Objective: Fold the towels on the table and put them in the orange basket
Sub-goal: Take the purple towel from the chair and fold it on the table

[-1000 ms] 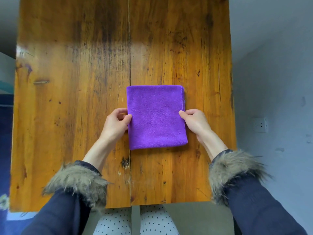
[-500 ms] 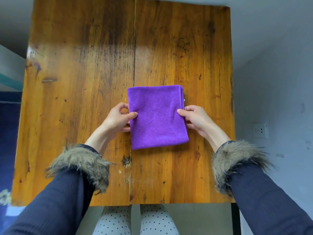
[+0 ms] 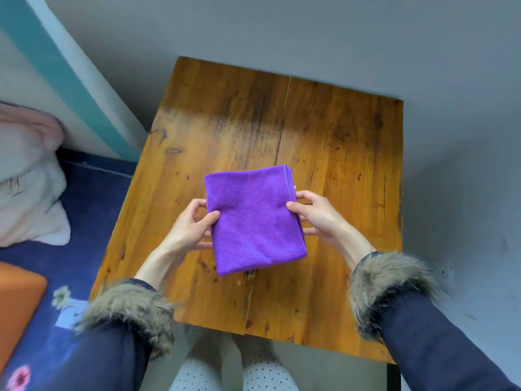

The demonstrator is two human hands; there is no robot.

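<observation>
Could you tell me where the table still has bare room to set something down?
The wooden table is bare beyond the purple towel, toward the wall, and along both side edges. The middle is crowded: left hand and right hand grip the towel's sides.

From my feed I can read no text, label, brand or number on anything in view; nothing legible shows.

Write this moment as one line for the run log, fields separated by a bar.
folded purple towel | left hand pinches left edge | right hand pinches right edge | over wooden table | orange basket at left, not reached
</observation>
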